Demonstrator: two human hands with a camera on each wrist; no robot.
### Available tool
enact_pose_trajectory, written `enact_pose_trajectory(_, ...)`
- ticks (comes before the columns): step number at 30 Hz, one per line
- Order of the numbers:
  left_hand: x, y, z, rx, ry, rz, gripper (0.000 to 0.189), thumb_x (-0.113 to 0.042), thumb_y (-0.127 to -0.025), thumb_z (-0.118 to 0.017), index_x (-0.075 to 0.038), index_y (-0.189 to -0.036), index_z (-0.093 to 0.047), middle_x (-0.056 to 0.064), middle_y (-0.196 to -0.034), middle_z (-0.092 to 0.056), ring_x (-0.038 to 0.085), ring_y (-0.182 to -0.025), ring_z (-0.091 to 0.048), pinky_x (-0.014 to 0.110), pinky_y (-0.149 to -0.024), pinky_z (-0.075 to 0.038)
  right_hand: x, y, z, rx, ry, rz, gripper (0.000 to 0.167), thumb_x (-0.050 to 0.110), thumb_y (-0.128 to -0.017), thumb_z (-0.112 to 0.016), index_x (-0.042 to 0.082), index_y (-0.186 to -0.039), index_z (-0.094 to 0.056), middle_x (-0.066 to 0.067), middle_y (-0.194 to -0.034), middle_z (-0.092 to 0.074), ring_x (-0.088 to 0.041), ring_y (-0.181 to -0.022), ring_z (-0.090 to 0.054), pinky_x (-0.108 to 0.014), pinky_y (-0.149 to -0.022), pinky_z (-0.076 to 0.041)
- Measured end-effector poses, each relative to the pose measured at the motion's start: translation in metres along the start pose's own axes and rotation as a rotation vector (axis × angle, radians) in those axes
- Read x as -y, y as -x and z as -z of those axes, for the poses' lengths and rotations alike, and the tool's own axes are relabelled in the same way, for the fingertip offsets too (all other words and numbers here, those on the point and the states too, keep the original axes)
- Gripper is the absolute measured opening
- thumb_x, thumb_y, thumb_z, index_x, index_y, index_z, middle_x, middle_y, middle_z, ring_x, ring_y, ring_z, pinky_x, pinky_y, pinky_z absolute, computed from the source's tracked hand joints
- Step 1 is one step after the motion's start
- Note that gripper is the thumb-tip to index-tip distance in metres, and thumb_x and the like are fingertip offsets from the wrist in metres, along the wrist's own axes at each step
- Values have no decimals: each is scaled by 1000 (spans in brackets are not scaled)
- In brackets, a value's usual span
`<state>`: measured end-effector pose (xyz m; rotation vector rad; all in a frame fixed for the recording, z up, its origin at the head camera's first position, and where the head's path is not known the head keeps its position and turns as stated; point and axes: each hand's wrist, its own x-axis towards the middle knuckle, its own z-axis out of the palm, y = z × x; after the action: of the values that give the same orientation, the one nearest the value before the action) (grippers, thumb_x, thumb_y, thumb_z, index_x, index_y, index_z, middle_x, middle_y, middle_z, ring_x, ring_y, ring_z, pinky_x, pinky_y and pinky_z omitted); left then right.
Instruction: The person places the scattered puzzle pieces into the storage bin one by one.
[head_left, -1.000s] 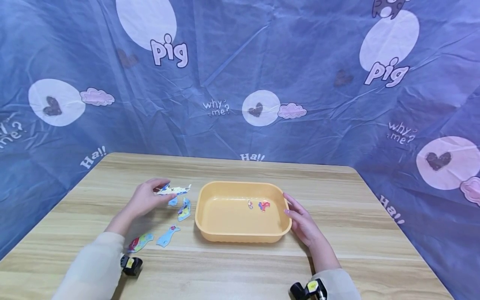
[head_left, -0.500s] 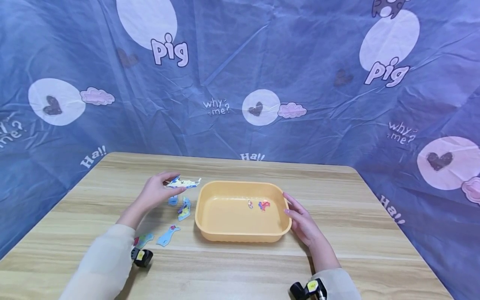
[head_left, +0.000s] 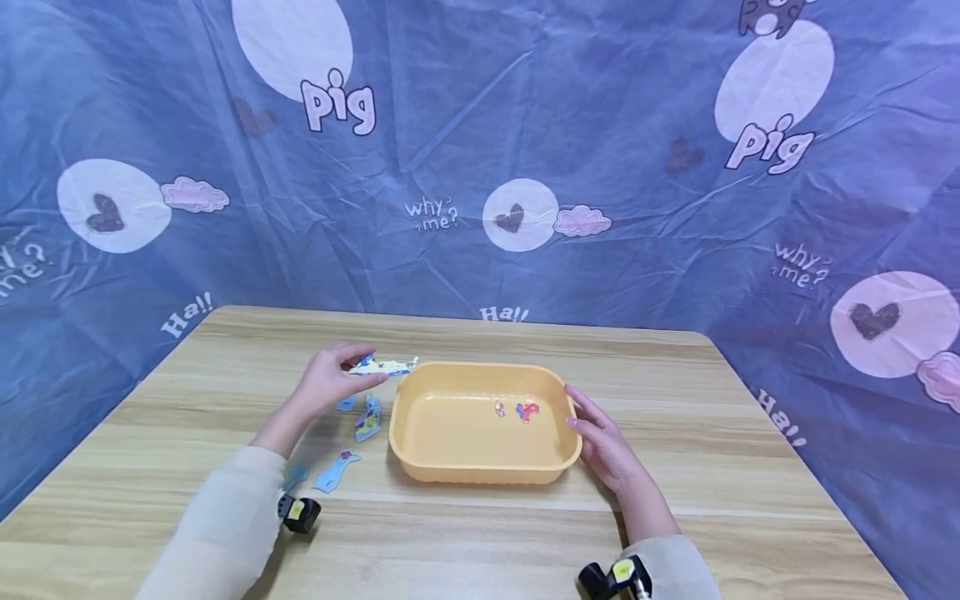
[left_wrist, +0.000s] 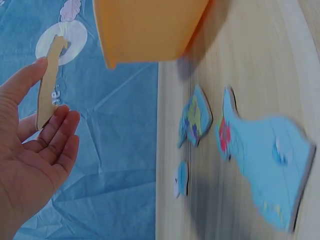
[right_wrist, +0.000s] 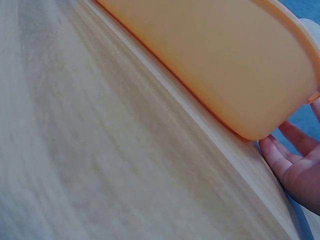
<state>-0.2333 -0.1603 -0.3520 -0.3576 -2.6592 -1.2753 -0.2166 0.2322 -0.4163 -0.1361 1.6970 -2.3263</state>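
Room's basically a blue printed cloth backdrop [head_left: 450, 142] hung behind a wood-grain table [head_left: 480, 542]. On that sits an orange tub [head_left: 486, 476], right hand [head_left: 606, 446] at its right end, fingers spread against it. Left hand [head_left: 330, 380] has its fingers pinching a flat cut-out piece [head_left: 384, 367], off the table near the tub's far left corner. Looks like the carrying step imo, next move probably calls for clearing the rim and releasing inside, where two tiny pieces [head_left: 527, 412] lie
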Motion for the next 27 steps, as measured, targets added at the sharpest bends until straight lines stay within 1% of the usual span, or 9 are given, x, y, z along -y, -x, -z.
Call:
enact_pose_trajectory(3,-3,-2,-6,3,10,-4,63,-43,-69,-68,-2,-114,-54,13,-109,-54,25,-96,-49,38,-80,-42,1,0,0,1,1,-6,58,2,-85,-46,10,-137,-21,-16,-139,-13,-32,-123,-22,-34,-90,-34)
enact_pose_trajectory(13,-18,-7,-22,2,43,-22,58,-39,-67,-71,-2,-109,-57,11,-101,-56,23,-89,-51,35,-76,-44,1,1,1,8,9,-10,57,3,-86,-46,11,-137,-22,-17,-139,-14,-32,-122,-24,-34,-90,-35)
enact_pose_trajectory(17,-22,-8,-29,11,52,-27,58,-38,-67,-72,-2,-109,-57,11,-101,-56,23,-89,-51,35,-77,-44,0,1,1,14,14,-4,58,2,-85,-46,10,-137,-21,-17,-139,-14,-32,-123,-23,-34,-90,-35)
enact_pose_trajectory(22,-27,-9,-37,22,81,-13,58,-37,-65,-73,-2,-108,-57,10,-101,-57,23,-90,-51,35,-79,-43,0,1,1,15,13,3,59,2,-85,-46,9,-137,-20,-17,-139,-13,-31,-123,-22,-34,-91,-33)
enact_pose_trajectory(24,-29,-10,-40,20,89,-23,57,-35,-65,-74,-1,-107,-57,10,-101,-57,23,-90,-52,35,-79,-43,0,1,1,13,12,4,59,2,-84,-46,9,-137,-20,-17,-139,-13,-31,-123,-22,-34,-91,-33)
enact_pose_trajectory(27,-31,-11,-45,15,92,-57,54,-32,-66,-74,0,-106,-58,11,-99,-58,23,-89,-53,35,-78,-44,0,1,0,11,12,4,59,1,-84,-45,9,-137,-20,-17,-139,-13,-31,-122,-23,-34,-91,-33)
